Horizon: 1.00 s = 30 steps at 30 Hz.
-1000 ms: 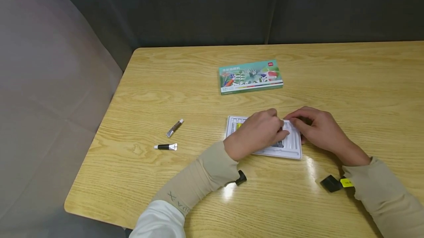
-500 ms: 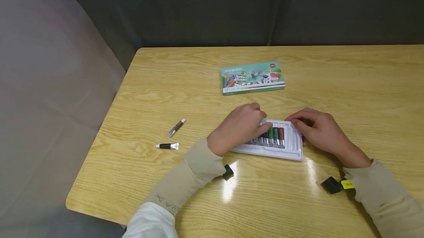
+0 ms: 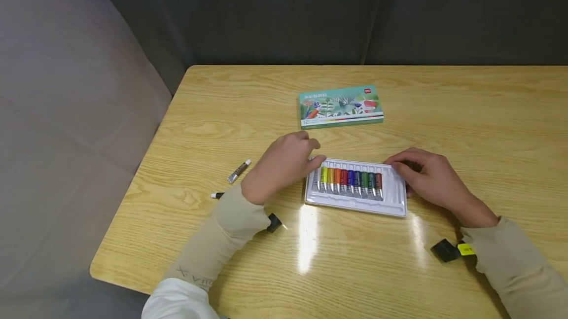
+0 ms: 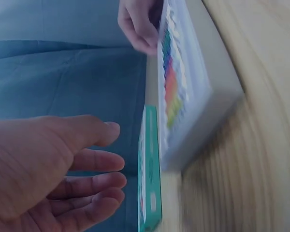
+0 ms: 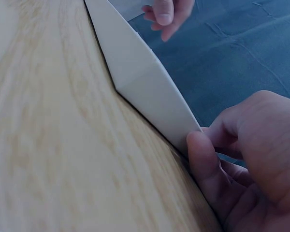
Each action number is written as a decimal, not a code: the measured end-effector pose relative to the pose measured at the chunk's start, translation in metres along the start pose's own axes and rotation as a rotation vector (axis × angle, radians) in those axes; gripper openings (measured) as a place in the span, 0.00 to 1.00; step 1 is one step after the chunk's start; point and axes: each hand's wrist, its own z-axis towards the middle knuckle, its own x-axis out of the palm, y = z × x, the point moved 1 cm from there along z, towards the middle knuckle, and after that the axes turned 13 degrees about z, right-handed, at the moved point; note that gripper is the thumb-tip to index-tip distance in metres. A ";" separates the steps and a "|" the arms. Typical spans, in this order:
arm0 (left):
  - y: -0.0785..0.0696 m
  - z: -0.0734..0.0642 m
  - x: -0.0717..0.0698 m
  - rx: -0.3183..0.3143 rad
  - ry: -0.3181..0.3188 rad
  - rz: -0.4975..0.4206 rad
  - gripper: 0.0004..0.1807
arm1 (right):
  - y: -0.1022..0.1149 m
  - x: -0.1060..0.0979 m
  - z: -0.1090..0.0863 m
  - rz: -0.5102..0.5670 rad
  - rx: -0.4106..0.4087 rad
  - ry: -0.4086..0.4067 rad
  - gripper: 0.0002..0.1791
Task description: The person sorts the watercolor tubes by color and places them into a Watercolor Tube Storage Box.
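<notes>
A white plastic tray [image 3: 355,204] lies on the table with a row of small coloured paint tubes [image 3: 343,181] in its slots, yellow through orange, red, blue and green to brown. The slots at its right end hold no tubes. My right hand [image 3: 428,176] grips the tray's far right corner, and the right wrist view shows thumb and fingers [image 5: 203,154] at that edge. Over the tray's far left corner hovers my left hand [image 3: 284,163]. Nothing is between its loosely bent fingers [image 4: 104,181] in the left wrist view.
Behind the tray lies a green printed paint box [image 3: 340,107]. To the left are a brown paint tube [image 3: 239,171] and a black paint tube [image 3: 216,195], the latter partly hidden by my left sleeve. The wooden table [image 3: 488,112] ends at dark cloth at the back.
My left hand has moved left from over the tray's middle to past its left end, uncovering the row of tubes. My right hand stays at the corner.
</notes>
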 end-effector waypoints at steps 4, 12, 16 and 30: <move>0.018 -0.014 0.002 -0.040 0.000 0.032 0.16 | 0.000 0.001 0.001 0.004 -0.004 0.007 0.14; 0.055 -0.043 0.006 -0.177 0.082 0.065 0.14 | -0.001 -0.001 0.002 -0.007 0.002 0.008 0.15; 0.071 -0.056 0.008 -0.234 0.171 0.020 0.16 | -0.003 0.000 0.001 -0.010 0.000 0.004 0.15; 0.094 -0.079 0.014 -0.277 0.264 -0.037 0.14 | -0.003 0.000 0.001 -0.012 0.008 0.005 0.15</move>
